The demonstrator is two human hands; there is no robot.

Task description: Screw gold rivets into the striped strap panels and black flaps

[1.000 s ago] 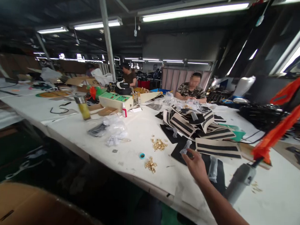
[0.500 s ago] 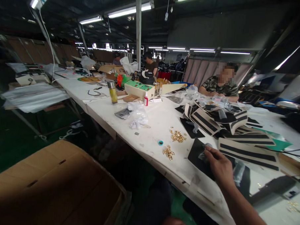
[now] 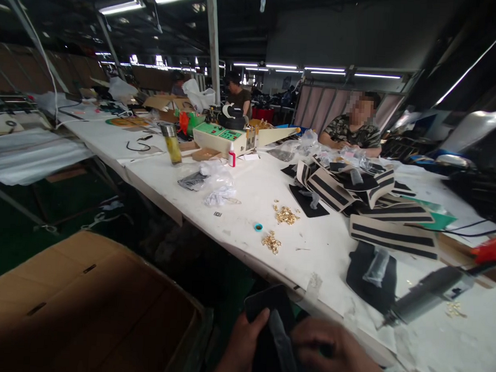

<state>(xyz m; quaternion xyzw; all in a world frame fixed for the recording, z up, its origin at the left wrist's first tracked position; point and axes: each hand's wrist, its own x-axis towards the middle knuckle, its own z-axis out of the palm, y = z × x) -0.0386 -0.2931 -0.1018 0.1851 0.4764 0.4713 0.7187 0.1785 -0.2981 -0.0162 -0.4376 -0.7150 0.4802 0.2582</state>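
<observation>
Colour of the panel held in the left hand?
The panel is black; head view shows it best.

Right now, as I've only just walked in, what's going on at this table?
A person's left hand holds a black panel with a translucent plastic packet on it, in front of the white table. Their right hand, blurred, is at the panel's other side; whether it grips is unclear. A second black panel, also with a packet, lies on the table near gold-coloured metal pieces and striped panels. A co-worker is across the table.
</observation>
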